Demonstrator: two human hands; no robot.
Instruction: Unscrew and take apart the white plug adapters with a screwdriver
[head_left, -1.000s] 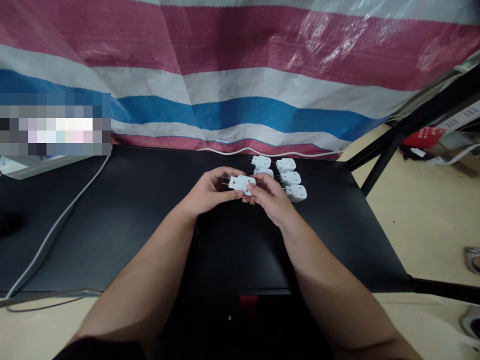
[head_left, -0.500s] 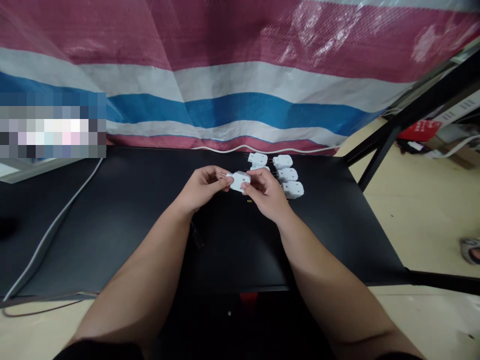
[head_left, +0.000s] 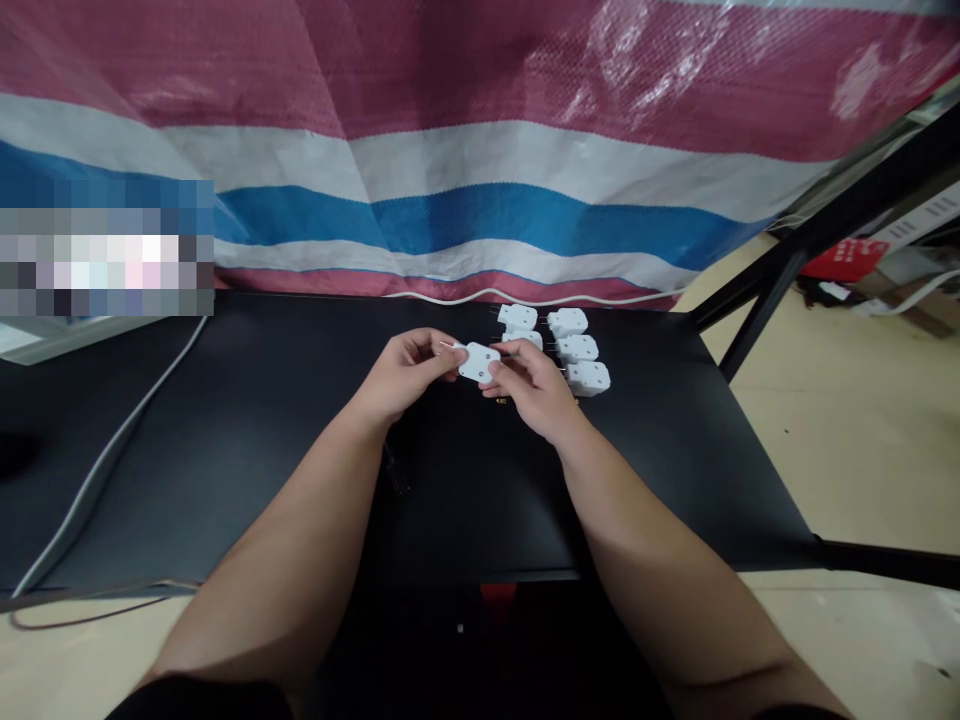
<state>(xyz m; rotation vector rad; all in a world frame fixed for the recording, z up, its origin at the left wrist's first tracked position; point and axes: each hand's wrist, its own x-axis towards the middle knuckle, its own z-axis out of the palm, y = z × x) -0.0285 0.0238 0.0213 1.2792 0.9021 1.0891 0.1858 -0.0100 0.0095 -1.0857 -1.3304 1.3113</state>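
A white plug (head_left: 478, 362) with rounded corners and small dark holes or screws on its face is held above the black table. My left hand (head_left: 416, 368) pinches its left end, where thin metal prongs stick out. On the right end, my right hand (head_left: 529, 378) grips it between thumb and fingers. Just beyond my right hand, several like white plugs (head_left: 576, 348) lie in two columns, their prongs pointing left. Small brass-coloured bits (head_left: 502, 401) show below my right fingers, too small to make out.
A clear, thin object (head_left: 397, 470) lies on the black table (head_left: 247, 440) by my left forearm. A grey cable (head_left: 112, 440) crosses the left side. Striped sheeting (head_left: 465, 220) hangs behind, and a black metal frame (head_left: 765, 300) stands at the right.
The plug has turned slightly in my hands, so its face shows flatter and its prongs are plainer. Both hands keep nearly the same place.
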